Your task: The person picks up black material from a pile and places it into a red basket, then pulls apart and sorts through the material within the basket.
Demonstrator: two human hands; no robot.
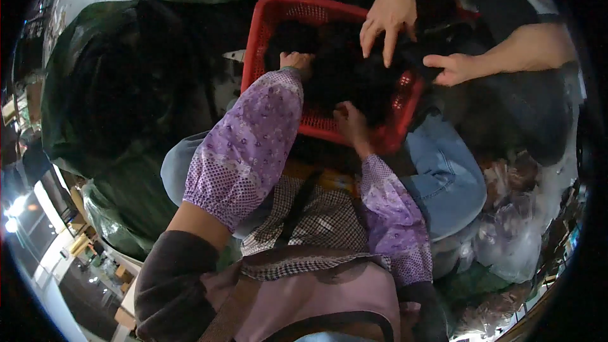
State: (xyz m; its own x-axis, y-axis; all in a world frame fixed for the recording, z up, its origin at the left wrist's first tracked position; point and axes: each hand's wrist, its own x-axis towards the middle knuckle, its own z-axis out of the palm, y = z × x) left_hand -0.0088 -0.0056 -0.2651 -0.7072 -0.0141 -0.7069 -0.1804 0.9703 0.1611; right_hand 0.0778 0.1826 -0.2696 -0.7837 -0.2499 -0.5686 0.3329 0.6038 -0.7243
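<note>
A red plastic basket [320, 128] with perforated walls stands in front of me, filled with a dark, soft-looking black material [345, 57] whose kind I cannot make out. Inside its left part, my left hand [296, 62] rests against the material with its fingers bent into it and partly hidden. My right hand [352, 123] reaches over the near rim; its fingers are curled closed at the edge of the black mass. Purple flowered sleeve covers are on both my forearms.
Another person's hand [391, 22] reaches over the basket's far right, and their other hand [453, 68] is beside the right rim. Large dark green sacks [76, 88] stand at left. Clear plastic bags [510, 240] lie at right, past my bent knee in light blue jeans.
</note>
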